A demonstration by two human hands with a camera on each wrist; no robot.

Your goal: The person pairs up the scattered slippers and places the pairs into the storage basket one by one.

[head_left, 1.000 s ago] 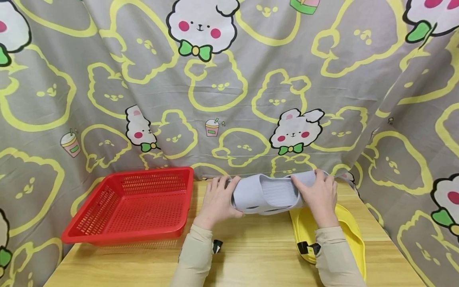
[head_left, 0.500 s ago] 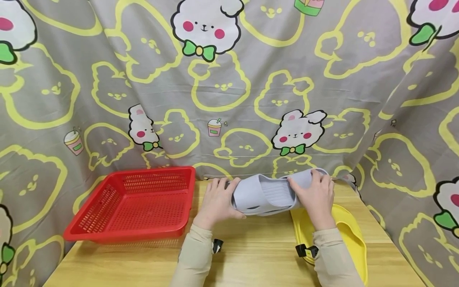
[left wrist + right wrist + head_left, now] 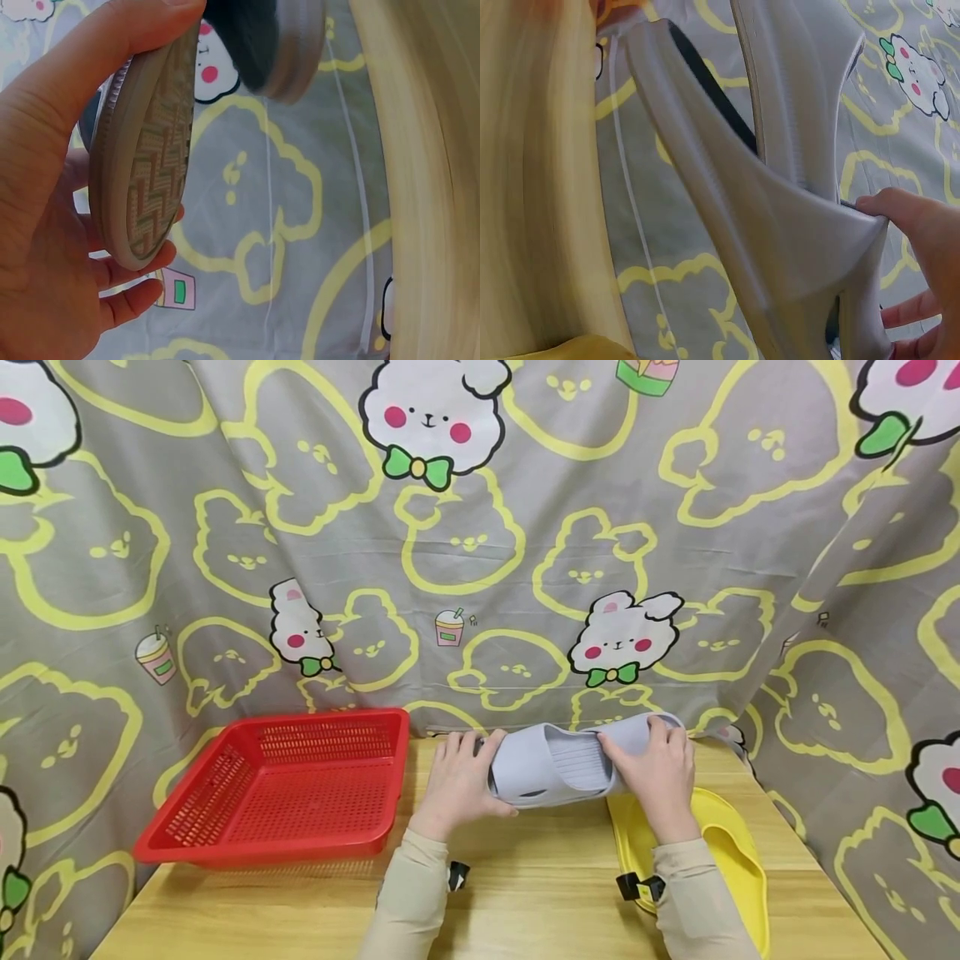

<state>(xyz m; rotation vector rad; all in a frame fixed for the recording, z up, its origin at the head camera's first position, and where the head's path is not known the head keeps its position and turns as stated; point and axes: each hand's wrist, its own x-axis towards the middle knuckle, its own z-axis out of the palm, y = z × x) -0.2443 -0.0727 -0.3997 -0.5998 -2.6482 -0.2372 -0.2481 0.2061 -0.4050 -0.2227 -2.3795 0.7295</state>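
Note:
A pair of light grey slippers (image 3: 517, 768) is held up over the far side of the wooden table, sideways and nested together. My left hand (image 3: 461, 785) grips one end; in the left wrist view, its thumb and fingers clasp a slipper's sole (image 3: 161, 161) with a zigzag tread. The other slipper's end (image 3: 296, 52) sticks out beside it. My right hand (image 3: 660, 777) holds the opposite end, thumb at the foot opening. In the right wrist view, the right hand's thumb (image 3: 907, 210) presses the edge of a slipper's upper (image 3: 810, 232), with the second slipper (image 3: 795, 90) crossing behind.
A red plastic basket (image 3: 375, 839) with perforated walls stands at the left of the table (image 3: 525, 910). At the right lies a shallow yellow tray-like item (image 3: 738, 877), partly under the right forearm. Patterned grey curtain (image 3: 480, 677) hangs close behind the table.
My right hand has shifted slightly left, toward the left hand, and the slippers have turned a little between the hands. Basket and yellow item stay put.

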